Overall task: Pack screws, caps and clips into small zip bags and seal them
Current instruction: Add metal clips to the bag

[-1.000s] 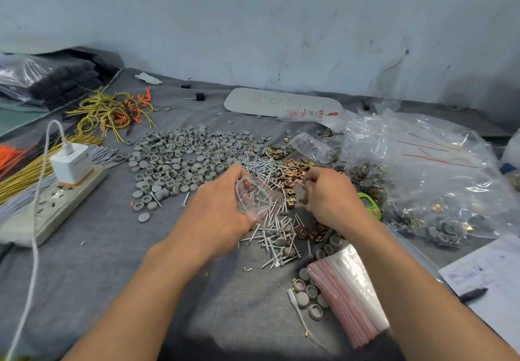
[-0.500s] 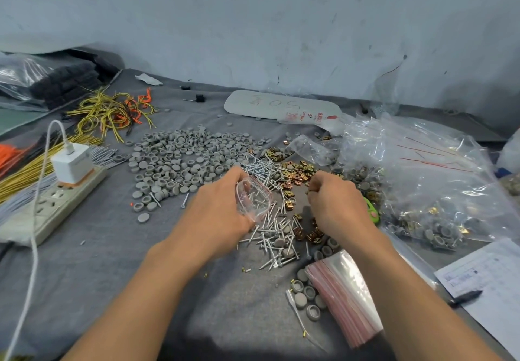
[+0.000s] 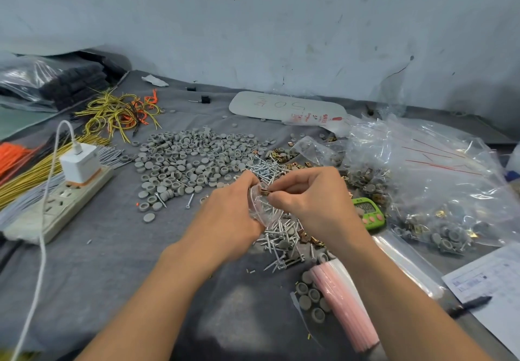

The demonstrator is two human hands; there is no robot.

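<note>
Over grey cloth bench (image 3: 98,262): left hand (image 3: 228,220) grips small clear zip bag (image 3: 263,211), mouth rightward; right hand (image 3: 312,200) pinches small brass clip (image 3: 265,191), long axis level, pointing left at mouth. Behind, scuffed pale wall (image 3: 253,23).

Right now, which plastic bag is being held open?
The small clear zip bag in the left hand. The right hand holds a brass clip at its mouth; the pink-striped stack lies flat, and the big bag sits apart.
</note>
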